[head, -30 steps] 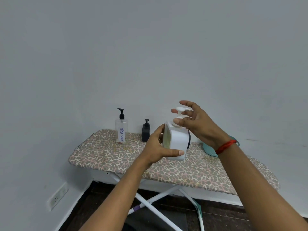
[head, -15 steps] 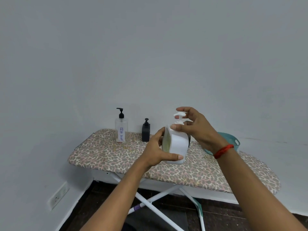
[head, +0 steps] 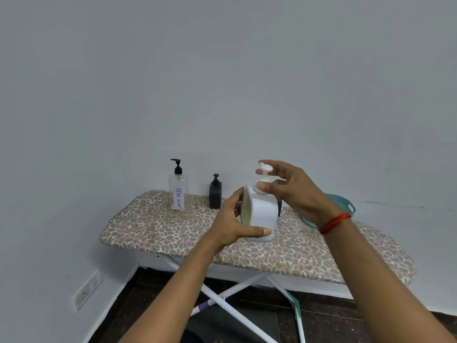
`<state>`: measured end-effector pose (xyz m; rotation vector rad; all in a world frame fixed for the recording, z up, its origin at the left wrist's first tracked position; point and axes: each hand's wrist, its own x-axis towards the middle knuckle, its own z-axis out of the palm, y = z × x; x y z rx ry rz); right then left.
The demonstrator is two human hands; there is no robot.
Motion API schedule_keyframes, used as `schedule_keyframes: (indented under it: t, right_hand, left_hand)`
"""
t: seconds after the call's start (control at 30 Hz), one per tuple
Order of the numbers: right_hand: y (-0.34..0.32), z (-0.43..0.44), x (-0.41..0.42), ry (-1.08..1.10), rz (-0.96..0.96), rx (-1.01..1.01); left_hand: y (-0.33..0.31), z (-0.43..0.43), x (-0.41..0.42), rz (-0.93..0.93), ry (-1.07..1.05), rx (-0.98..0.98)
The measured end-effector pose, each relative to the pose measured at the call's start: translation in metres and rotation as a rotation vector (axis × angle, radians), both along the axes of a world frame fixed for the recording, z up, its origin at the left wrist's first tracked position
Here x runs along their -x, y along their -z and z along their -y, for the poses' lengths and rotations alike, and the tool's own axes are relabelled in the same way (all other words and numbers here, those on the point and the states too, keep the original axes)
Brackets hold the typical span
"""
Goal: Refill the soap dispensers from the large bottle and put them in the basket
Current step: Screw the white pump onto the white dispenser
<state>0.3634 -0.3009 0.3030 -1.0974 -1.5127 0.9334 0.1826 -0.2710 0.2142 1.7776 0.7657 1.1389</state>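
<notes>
A white soap dispenser (head: 263,214) with a white pump top is upright above the ironing board (head: 173,233). My left hand (head: 232,224) grips its body from the left, thumb across the front. My right hand (head: 294,189) holds the collar of the pump (head: 265,174) with fingers curled around it. A clear bottle labelled "DISH SOAP" (head: 177,191) with a black pump stands at the board's back left. A small black dispenser (head: 215,193) stands beside it. A teal basket (head: 343,206) sits behind my right wrist, mostly hidden.
A dark object (head: 279,206) peeks out behind the white dispenser. The board stands in a corner against grey walls, on white crossed legs (head: 230,293) over a dark floor. A wall socket (head: 86,290) is low on the left wall.
My hands and the white dispenser have dropped slightly. My right fingers have shifted around the pump top, closing on its collar.
</notes>
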Motion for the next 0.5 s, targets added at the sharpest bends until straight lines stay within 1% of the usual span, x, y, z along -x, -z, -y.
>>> schedule_keyframes:
  t: [0.07,0.1,0.13,0.2,0.3,0.37,0.4,0.43,0.5]
  right_hand:
    - [-0.003,0.003,-0.008,-0.186,-0.111,0.064]
    - [-0.002,0.004,-0.009,-0.221,-0.135,0.061]
    - [-0.001,0.004,-0.009,-0.213,-0.142,0.037]
    - [0.002,0.003,-0.005,-0.117,-0.145,-0.038]
    - [0.008,-0.001,0.008,0.116,-0.168,-0.101]
    - [0.012,-0.003,0.016,0.243,-0.123,-0.138]
    - [0.013,-0.003,0.017,0.269,-0.086,-0.156]
    - [0.011,-0.003,0.016,0.249,-0.052,-0.161]
    - [0.004,0.0,0.009,0.093,-0.031,-0.118]
  left_hand:
    - [0.001,-0.002,0.003,-0.009,0.019,0.0]
    - [0.002,-0.003,0.003,-0.014,0.023,-0.006]
    - [0.001,-0.003,0.003,-0.018,0.02,-0.016]
    - [0.0,-0.001,-0.002,-0.013,-0.002,-0.042]
    - [-0.004,0.002,-0.01,0.029,-0.075,-0.072]
    - [-0.005,0.001,-0.011,0.055,-0.114,-0.084]
    - [-0.006,0.0,-0.01,0.061,-0.109,-0.079]
    - [-0.007,0.0,-0.009,0.062,-0.088,-0.069]
    - [-0.009,-0.002,-0.004,0.044,-0.021,-0.052]
